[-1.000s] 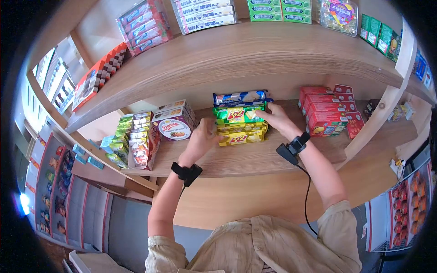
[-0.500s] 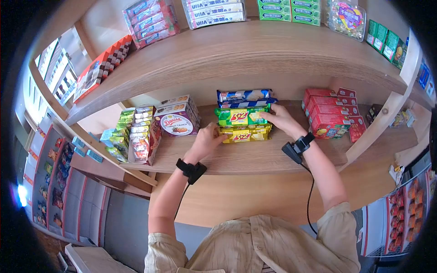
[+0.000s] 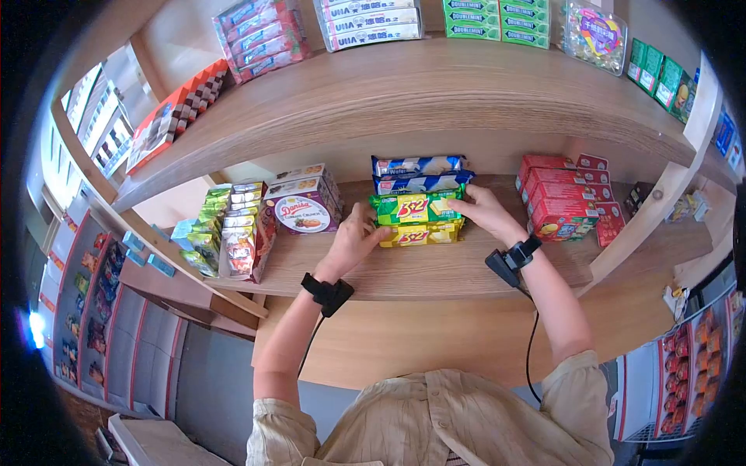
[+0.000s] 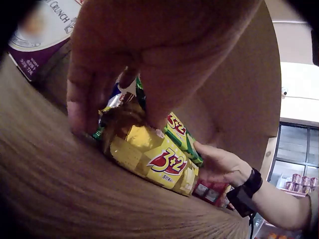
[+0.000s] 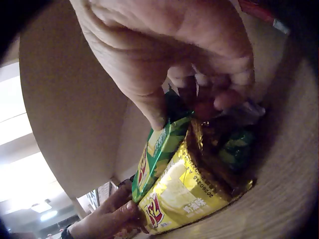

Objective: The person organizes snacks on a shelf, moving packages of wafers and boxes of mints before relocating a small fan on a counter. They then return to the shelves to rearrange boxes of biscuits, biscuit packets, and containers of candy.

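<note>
On the lower shelf, a green 3+2 biscuit pack lies against the back of a yellow 3+2 pack. My left hand grips the yellow pack's left end, thumb in front and fingers curled behind. With its thumb on the front, my right hand holds the green pack's right end. In the left wrist view the yellow pack rests below my left hand. The right wrist view shows my right hand above the green pack, its fingers bent behind the packs.
Blue wafer packs lie behind the green pack. A Danisa box and snack boxes stand left; red boxes stand right. The upper shelf overhangs, bearing gum and candy. An upright post is at right.
The green pack has come forward and down, away from the blue packs, and more of the front blue pack shows. Both hands have shifted slightly with the packs, still at their ends.
</note>
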Action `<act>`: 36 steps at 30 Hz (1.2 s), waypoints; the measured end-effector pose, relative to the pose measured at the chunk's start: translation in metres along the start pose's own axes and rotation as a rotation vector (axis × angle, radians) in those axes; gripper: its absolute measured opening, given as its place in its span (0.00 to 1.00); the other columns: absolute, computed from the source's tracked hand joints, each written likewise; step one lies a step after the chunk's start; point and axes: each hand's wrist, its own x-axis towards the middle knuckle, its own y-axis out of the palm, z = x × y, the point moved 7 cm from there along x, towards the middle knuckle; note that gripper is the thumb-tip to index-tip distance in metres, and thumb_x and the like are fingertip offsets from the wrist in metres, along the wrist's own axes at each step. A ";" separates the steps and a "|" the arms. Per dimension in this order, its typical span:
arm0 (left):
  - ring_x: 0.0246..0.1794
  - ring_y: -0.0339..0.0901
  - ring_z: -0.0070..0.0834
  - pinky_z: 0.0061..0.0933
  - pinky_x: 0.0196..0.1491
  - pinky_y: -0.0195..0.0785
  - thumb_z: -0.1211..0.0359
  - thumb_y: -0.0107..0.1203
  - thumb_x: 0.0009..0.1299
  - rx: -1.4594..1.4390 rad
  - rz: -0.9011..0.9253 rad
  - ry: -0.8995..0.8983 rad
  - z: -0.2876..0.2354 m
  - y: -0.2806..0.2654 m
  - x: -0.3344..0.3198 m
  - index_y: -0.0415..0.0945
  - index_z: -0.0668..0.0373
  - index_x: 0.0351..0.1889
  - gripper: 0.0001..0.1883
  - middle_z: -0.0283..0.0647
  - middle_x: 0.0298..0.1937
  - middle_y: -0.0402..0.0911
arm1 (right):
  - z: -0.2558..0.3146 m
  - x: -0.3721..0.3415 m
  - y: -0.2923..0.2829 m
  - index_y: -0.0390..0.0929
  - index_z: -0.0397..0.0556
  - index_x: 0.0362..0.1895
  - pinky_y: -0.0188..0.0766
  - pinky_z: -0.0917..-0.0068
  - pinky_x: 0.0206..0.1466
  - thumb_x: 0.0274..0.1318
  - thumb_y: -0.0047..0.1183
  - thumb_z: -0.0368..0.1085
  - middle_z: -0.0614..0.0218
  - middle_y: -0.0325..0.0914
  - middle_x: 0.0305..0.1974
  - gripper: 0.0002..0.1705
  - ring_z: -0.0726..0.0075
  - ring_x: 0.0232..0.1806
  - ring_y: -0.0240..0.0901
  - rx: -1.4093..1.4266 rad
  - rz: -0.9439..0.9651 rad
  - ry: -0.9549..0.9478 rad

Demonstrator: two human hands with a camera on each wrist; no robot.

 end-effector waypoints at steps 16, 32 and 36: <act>0.57 0.67 0.50 0.42 0.56 0.64 0.60 0.59 0.65 0.116 -0.133 0.234 -0.016 -0.003 0.002 0.53 0.63 0.67 0.36 0.60 0.54 0.68 | 0.017 0.055 -0.043 0.79 0.43 0.42 0.73 0.68 0.44 0.46 0.61 0.46 0.59 0.82 0.38 0.23 0.62 0.39 0.78 -0.626 -0.273 -0.141; 0.51 0.71 0.45 0.36 0.50 0.68 0.59 0.57 0.66 0.089 -0.008 0.184 -0.015 0.004 0.025 0.61 0.66 0.62 0.31 0.55 0.54 0.69 | 0.015 0.096 -0.016 0.77 0.46 0.47 0.67 0.65 0.54 0.41 0.64 0.46 0.56 0.77 0.47 0.28 0.57 0.51 0.73 -0.576 0.086 -0.074; 0.48 0.72 0.43 0.34 0.49 0.69 0.57 0.60 0.63 0.149 0.127 0.049 -0.021 0.001 0.029 0.61 0.66 0.63 0.35 0.53 0.50 0.69 | 0.053 0.083 -0.043 0.68 0.43 0.55 0.66 0.63 0.55 0.44 0.63 0.49 0.51 0.72 0.53 0.36 0.51 0.56 0.68 -0.504 -0.180 -0.208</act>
